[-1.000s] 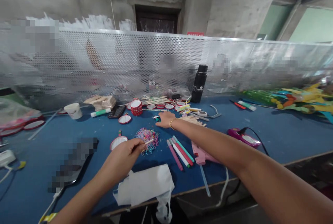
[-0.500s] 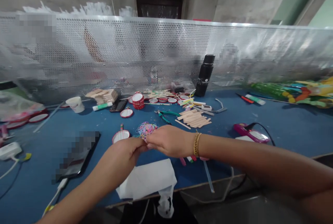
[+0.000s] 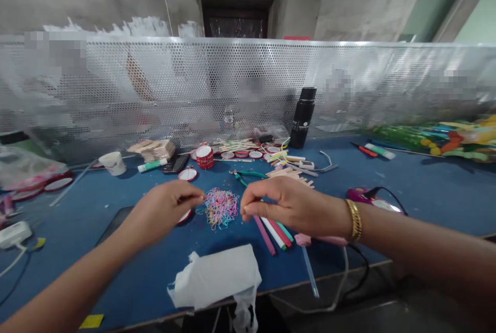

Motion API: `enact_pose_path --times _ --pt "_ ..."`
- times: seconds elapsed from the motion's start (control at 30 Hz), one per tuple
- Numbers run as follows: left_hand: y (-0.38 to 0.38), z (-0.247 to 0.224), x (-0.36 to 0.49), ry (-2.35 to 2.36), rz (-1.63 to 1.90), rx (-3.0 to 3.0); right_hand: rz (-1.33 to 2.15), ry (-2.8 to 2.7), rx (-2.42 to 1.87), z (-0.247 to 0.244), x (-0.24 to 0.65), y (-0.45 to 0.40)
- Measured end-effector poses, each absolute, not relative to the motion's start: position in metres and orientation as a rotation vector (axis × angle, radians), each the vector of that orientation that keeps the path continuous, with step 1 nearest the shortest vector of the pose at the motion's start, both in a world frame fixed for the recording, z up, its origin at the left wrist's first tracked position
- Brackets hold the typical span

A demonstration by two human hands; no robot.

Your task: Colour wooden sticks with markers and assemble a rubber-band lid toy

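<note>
A loose pile of small coloured elastic bands (image 3: pixel 221 209) lies on the blue table between my hands. My left hand (image 3: pixel 165 211) hovers at the pile's left side, thumb and fingertips pinched; anything in the pinch is too small to make out. Opposite it, my right hand (image 3: pixel 279 204) has thumb and forefinger pressed together at the pile's right edge, and I cannot tell what they hold. Partly hidden under my left hand is a round red-rimmed white disc (image 3: pixel 185 218). Several coloured markers (image 3: pixel 265 235) lie below my right hand. Nearer me sits a folded white cloth-like sheet (image 3: pixel 219 276).
Behind the pile are green-handled pliers (image 3: pixel 242 177), wooden sticks (image 3: pixel 300 177), a stack of red-rimmed discs (image 3: pixel 204 157) and a white cup (image 3: pixel 113 163). A black bottle (image 3: pixel 303 119) stands by the perforated metal screen (image 3: pixel 174 90). A dark phone (image 3: pixel 114 225) lies left.
My hands, which met over the near side of the elastic bands, have drawn apart to left and right. The pile and the markers now show. The view has tilted up slightly.
</note>
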State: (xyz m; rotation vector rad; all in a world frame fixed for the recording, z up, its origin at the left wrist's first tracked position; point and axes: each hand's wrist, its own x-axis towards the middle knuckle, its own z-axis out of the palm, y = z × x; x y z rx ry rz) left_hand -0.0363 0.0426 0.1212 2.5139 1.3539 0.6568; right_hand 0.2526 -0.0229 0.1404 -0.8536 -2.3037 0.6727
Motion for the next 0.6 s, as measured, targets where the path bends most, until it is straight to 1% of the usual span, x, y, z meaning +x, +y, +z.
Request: enact_pose_path --times 0.17,0.3,0.37,0.43,0.5,0.6 --pt "0.128 0.113 -0.018 1.473 0.637 2.587 0.64 -2.042 -0.903 0.125 0.259 -0.014" --pt "0.151 0.11 -0.002 1.421 0.625 2.625 0.738 -1.867 -0.922 0.111 0.258 -0.016" --pt "0.14 0.112 0.0 1.376 0.655 2.646 0.738 -1.808 -0.916 0.109 0.258 -0.027" --pt "0.111 0.113 -0.001 1.315 0.68 2.66 0.685 -1.79 -0.933 0.108 0.258 -0.046" --pt "0.068 0.111 -0.005 1.223 0.68 2.674 0.598 -1.781 -0.951 0.104 0.258 -0.07" --pt "-0.006 0.098 -0.008 1.01 0.818 2.631 0.519 -1.716 -0.846 0.087 0.252 -0.105"
